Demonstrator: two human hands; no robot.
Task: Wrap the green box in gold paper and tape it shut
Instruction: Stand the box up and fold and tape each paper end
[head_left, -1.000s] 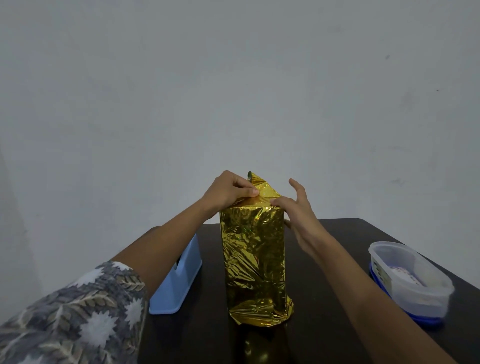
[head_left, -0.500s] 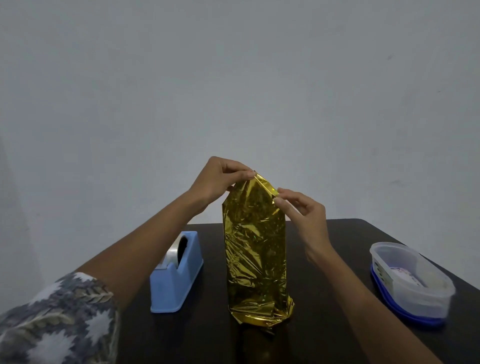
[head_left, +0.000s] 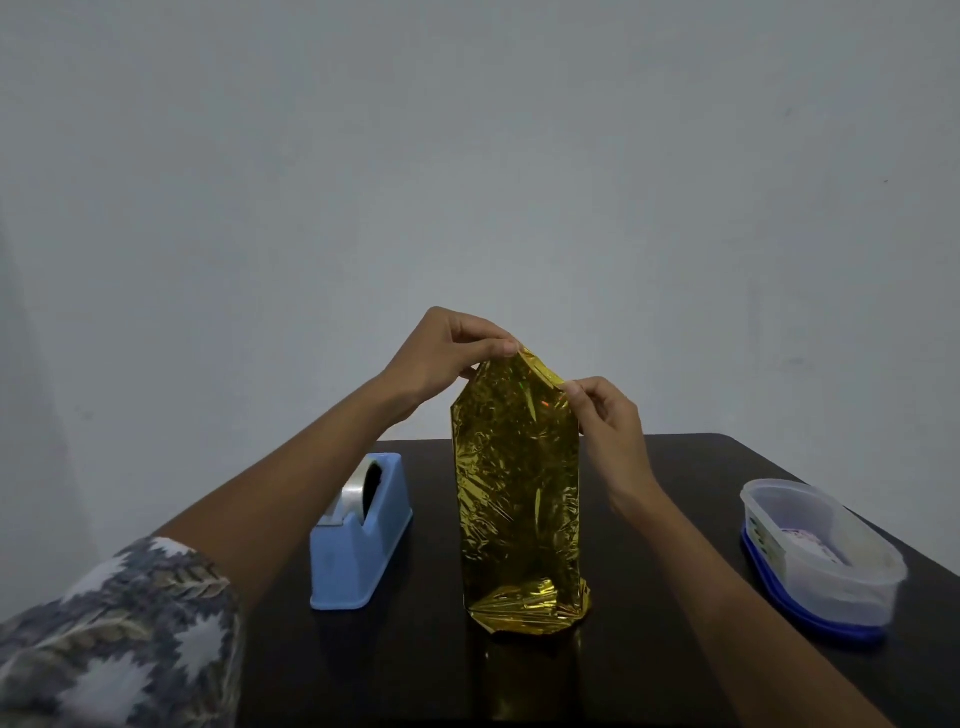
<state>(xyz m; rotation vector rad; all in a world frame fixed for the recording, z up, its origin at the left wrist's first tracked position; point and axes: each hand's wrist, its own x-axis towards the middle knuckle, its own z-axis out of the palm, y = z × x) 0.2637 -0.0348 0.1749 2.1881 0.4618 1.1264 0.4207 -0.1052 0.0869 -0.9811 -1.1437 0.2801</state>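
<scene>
Two top corners of gold paper (head_left: 517, 467) are pinched, by left hand (head_left: 441, 358) and right hand (head_left: 608, 415); green box hidden inside, upright on table (head_left: 675, 467). Flap is best drawn taut, creased flat before taping.

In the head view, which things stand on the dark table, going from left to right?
blue tape dispenser → gold-wrapped box → clear plastic container

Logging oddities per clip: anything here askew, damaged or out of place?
The gold paper is heavily crinkled, and its bottom end splays in a crumpled flange on the table, not folded flat. The top is unsealed, pinched by the left hand and right hand. Nothing spilled; the tape dispenser sits upright.
</scene>
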